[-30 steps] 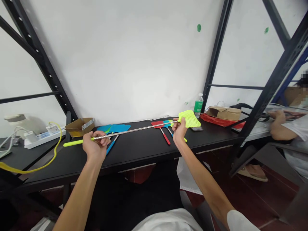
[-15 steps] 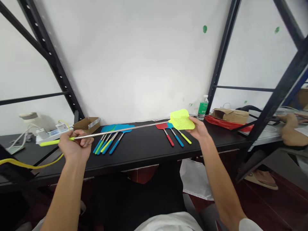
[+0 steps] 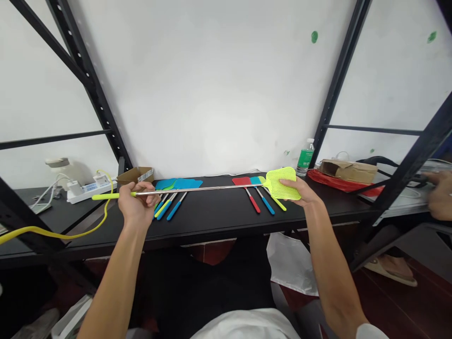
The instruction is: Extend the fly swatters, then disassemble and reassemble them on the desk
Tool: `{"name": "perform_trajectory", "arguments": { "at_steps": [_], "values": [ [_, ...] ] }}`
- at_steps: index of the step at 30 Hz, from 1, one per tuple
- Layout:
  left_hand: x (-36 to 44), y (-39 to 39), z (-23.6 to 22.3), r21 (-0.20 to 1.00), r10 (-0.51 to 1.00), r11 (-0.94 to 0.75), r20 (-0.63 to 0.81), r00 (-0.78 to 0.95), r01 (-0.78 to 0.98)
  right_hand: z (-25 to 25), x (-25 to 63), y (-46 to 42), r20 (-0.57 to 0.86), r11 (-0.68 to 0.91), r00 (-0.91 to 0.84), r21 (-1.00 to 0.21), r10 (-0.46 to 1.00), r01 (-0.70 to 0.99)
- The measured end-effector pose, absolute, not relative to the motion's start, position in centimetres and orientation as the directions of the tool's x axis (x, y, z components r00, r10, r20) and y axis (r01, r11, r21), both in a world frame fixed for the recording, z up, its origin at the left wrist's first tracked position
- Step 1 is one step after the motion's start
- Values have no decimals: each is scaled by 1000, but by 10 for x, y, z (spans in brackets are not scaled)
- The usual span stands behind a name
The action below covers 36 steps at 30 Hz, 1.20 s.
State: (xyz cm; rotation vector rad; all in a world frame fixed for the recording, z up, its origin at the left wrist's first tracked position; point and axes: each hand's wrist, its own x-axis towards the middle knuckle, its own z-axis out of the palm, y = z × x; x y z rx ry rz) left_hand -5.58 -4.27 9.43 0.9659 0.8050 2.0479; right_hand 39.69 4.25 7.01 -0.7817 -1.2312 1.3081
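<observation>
Holding a lime fly swatter (image 3: pixel 212 189), fingers (image 3: pixel 150 201) on shaft (image 3: pixel 183 190) and mesh (image 3: pixel 278 181)

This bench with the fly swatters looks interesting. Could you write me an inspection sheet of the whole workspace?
Surface: long black tabletop.
Job's things: lime-green fly swatter with a mesh head and steel shaft; red, blue and lime swatters lie right; blue-headed swatters lie left.
Clutter: clear bottle with green label; brown cardboard package on red plastic bag; small cardboard box.
Hands: left hand grips the shaft; right hand holds the mesh head.
Cables: yellow cable; white power strip.
Surroundings: white wall; black metal shelving upright; another person's hand.
</observation>
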Motion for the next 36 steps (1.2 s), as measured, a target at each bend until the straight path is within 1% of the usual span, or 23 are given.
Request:
{"name": "perform_trajectory", "arguments": {
  "at_steps": [6, 9, 11, 14, 17, 23, 27, 32, 34, 36],
  "values": [
    [-21, -42, 93, 772, 831, -522, 366, -419, -363, 69, 362, 40, 200, 134, -289, -963, 936, -235],
    [2, -41, 89, 798, 870, -471, 352, -344, -376, 67, 338, 36, 215, 145, -361, -967, 907, -210],
    [10, -41, 86, 809, 880, -460, 362, -307, -367, 67, 327, 34, 217, 140, -374, -965, 902, -224],
    [13, -42, 83, 809, 873, -475, 382, -303, -348, 67, 320, 32, 206, 118, -386, -964, 899, -239],
    [17, -43, 81, 811, 877, -470, 386, -286, -349, 66, 317, 30, 224, 139, -412, -964, 883, -225],
    [52, -46, 69, 834, 914, -405, 379, -146, -374, 63, 288, 14, 241, 146, -515, -965, 823, -219],
    [59, -47, 65, 847, 921, -386, 373, -108, -366, 65, 276, 4, 252, 129, -560, -960, 789, -250],
    [46, -45, 70, 903, 945, -323, 326, -37, -284, 69, 284, 8, 264, 164, -563, -961, 784, -222],
    [36, -43, 73, 909, 948, -317, 309, -74, -271, 69, 292, 14, 263, 178, -524, -962, 810, -208],
    [24, -39, 75, 897, 935, -350, 314, -168, -270, 69, 300, 22, 263, 172, -459, -958, 848, -231]
  ]
}}
